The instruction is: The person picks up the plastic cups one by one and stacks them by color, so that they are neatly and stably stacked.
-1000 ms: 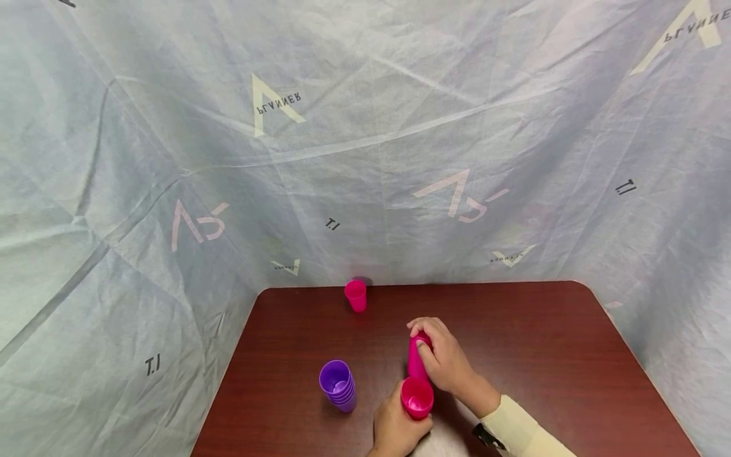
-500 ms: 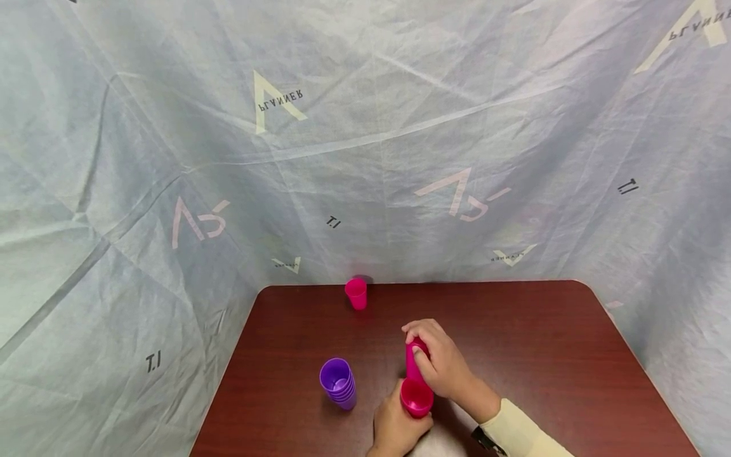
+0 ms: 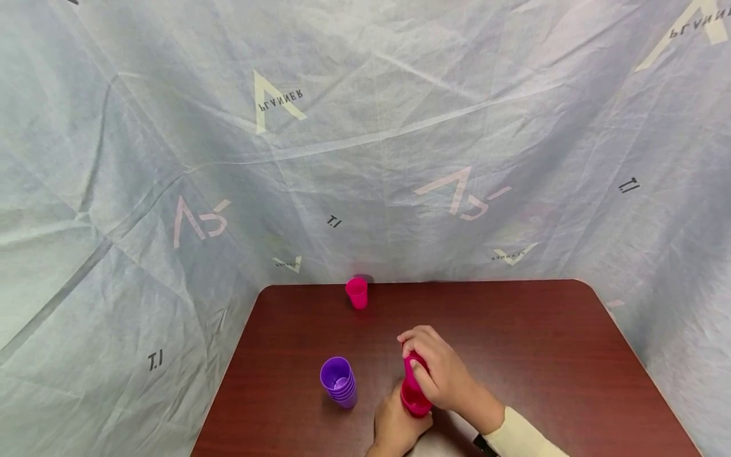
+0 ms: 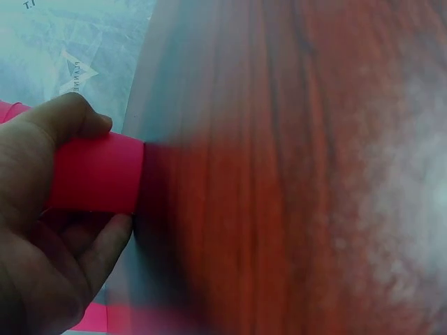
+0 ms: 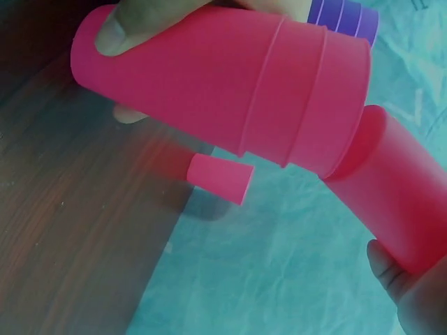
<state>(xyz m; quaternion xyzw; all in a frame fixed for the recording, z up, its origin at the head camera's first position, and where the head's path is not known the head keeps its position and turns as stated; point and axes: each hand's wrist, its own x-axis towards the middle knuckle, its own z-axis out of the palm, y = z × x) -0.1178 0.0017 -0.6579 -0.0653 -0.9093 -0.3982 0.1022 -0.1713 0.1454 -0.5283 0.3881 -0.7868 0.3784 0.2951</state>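
A short stack of pink cups (image 5: 209, 84) stands upright on the table, mouth up. My left hand (image 3: 393, 422) grips it low down; in the left wrist view the thumb and fingers wrap its base part (image 4: 105, 171). Tilted above it is another pink cup (image 5: 398, 188), one end at the stack's mouth. My right hand (image 3: 445, 371) holds that cup from above, the fingers curled over its upper end. Most of the stack's mouth is covered by the tilted cup and right hand in the head view.
To the left a nested stack of purple cups (image 3: 340, 384) stands upright. One single pink cup (image 3: 358, 294) is near the far table edge. The brown table (image 3: 514, 336) meets a grey printed sheet (image 3: 371, 146) behind and at the sides.
My right hand has come nearer and slightly left with its cup, so the cup's lower end now overlaps the stack's mouth. The left hand and its stack have stayed in place.
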